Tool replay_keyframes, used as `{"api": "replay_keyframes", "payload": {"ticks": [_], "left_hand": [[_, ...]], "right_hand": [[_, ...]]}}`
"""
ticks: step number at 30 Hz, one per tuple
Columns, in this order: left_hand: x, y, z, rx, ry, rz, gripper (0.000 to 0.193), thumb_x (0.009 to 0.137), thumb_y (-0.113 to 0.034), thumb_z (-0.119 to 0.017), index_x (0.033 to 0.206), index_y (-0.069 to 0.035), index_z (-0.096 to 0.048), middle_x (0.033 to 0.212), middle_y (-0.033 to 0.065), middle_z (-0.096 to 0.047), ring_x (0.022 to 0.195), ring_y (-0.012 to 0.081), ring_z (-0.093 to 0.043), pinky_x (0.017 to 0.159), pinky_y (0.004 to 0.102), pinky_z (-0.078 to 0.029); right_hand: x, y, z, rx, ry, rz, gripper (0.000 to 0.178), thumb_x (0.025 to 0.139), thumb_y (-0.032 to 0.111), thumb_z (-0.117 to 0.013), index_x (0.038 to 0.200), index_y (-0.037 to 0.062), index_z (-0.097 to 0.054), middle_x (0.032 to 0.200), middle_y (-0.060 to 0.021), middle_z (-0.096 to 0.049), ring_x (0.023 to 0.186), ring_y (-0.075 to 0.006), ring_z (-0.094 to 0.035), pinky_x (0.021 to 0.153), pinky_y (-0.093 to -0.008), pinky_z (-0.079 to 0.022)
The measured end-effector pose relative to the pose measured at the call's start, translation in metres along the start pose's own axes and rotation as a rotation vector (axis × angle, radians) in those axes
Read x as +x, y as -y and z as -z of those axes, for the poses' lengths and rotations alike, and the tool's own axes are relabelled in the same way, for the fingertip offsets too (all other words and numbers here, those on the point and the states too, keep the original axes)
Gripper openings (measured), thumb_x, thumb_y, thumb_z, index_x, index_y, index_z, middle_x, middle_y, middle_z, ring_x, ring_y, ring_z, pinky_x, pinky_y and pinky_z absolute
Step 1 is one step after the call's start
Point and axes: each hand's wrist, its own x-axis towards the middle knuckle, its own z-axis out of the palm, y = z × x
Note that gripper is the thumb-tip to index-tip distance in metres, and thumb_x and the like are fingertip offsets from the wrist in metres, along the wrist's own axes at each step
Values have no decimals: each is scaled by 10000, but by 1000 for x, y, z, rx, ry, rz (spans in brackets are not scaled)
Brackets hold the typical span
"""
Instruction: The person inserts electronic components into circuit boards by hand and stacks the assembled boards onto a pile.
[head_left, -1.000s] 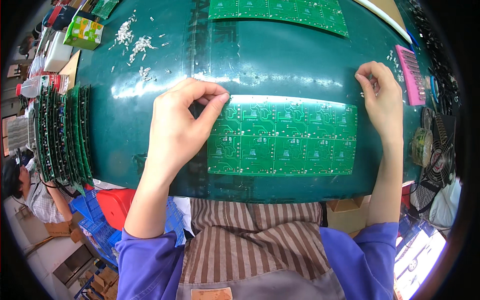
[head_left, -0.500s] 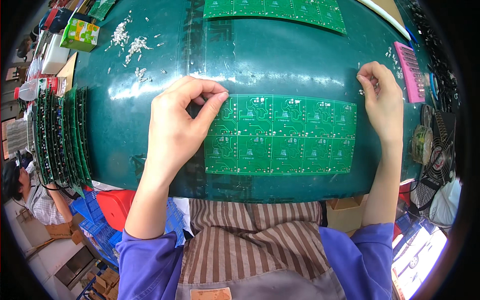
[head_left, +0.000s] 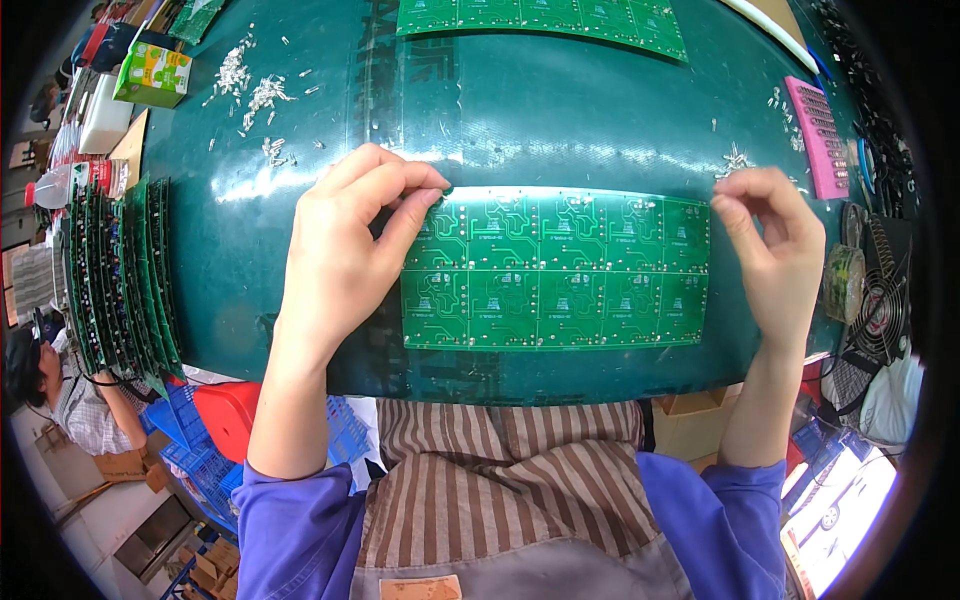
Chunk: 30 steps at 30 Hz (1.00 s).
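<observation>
A green circuit board panel with repeated sections lies in front of me on the green table mat. Its far left corner is pinched between thumb and forefinger of my left hand. My right hand is at the far right corner, thumb and forefinger curled close together. What is between those fingertips, if anything, is too small to make out. Just beyond my right hand sits a small heap of clear, thin-legged components. More such components lie in loose piles at the far left.
Another green board lies at the far edge. To the right are a pink block with rows of slots and a tape roll. On the left stand a row of upright boards and a green-yellow carton. A person sits farther left.
My right hand has moved nearer to me, from beside the small component heap to the board's far right corner. My left hand stays at the far left corner.
</observation>
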Motion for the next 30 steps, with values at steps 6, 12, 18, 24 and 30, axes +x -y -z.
{"api": "replay_keyframes", "payload": {"ticks": [6, 12, 18, 24, 30], "left_hand": [[9, 1, 10, 319, 43, -359, 110, 818, -60, -740, 920, -98, -724, 859, 24, -649, 811, 251, -622, 790, 360, -461], [11, 1, 11, 378, 34, -483, 121, 801, -46, -737, 910, -99, -725, 857, 6, -642, 801, 231, -609, 805, 355, -445], [14, -1, 12, 366, 53, -499, 123, 779, -43, -756, 888, -94, -729, 850, 15, -657, 806, 221, -613, 816, 361, -434], [19, 0, 20, 403, 124, -536, 111, 793, -42, -731, 883, -106, -722, 842, -3, -651, 781, 205, -619, 857, 383, -426], [20, 0, 19, 392, 129, -523, 102, 793, -52, -740, 881, -104, -737, 829, -1, -638, 797, 204, -605, 863, 386, -415]], "right_hand": [[-22, -4, -14, 146, -129, -137, 111, 857, -71, -738, 962, -35, -736, 949, -66, -731, 895, -106, -657, 782, -227, -509], [-26, -13, -16, 175, -110, -126, 104, 917, -66, -681, 1016, -56, -711, 992, -81, -722, 900, -119, -668, 811, -243, -533], [-21, -12, -10, 159, -66, -161, 70, 915, -42, -694, 981, -61, -706, 944, -67, -715, 855, -103, -658, 774, -235, -529], [-9, -15, -8, 145, -41, -191, 54, 897, -7, -718, 905, -59, -705, 859, -51, -697, 787, -83, -634, 718, -226, -519], [-8, -20, -6, 124, -6, -183, 56, 898, -9, -715, 897, -63, -701, 881, -61, -693, 784, -88, -630, 717, -227, -520]]}}
